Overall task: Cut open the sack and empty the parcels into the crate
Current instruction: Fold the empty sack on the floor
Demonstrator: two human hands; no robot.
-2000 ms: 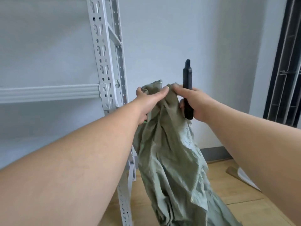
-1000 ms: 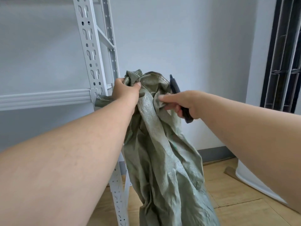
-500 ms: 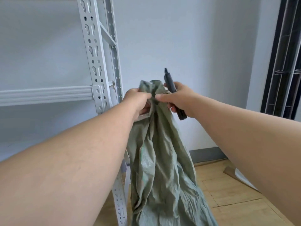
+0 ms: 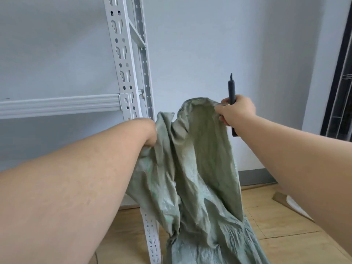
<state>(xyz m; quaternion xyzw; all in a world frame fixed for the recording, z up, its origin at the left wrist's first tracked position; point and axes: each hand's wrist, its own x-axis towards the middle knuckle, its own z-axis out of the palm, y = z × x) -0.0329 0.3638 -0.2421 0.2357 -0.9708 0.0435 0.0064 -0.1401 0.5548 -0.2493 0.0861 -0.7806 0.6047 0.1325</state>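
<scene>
A limp grey-green woven sack hangs in front of me, held up by its top edge and trailing down to the floor. My right hand pinches the sack's rim on the right and also grips a black utility knife, its tip pointing up. My left hand is mostly buried in the sack's left folds, gripping the fabric lower down. The sack's mouth gapes between the two hands. No parcels or crate are in view.
A white slotted metal shelf upright with a horizontal beam stands just left of the sack. A pale wall is behind. The floor is light wood, with a white object at right and a dark frame at far right.
My hands have parted: the right hand lifted the rim with the knife up and right, the left dropped lower into the folds, so the sack's mouth has spread open.
</scene>
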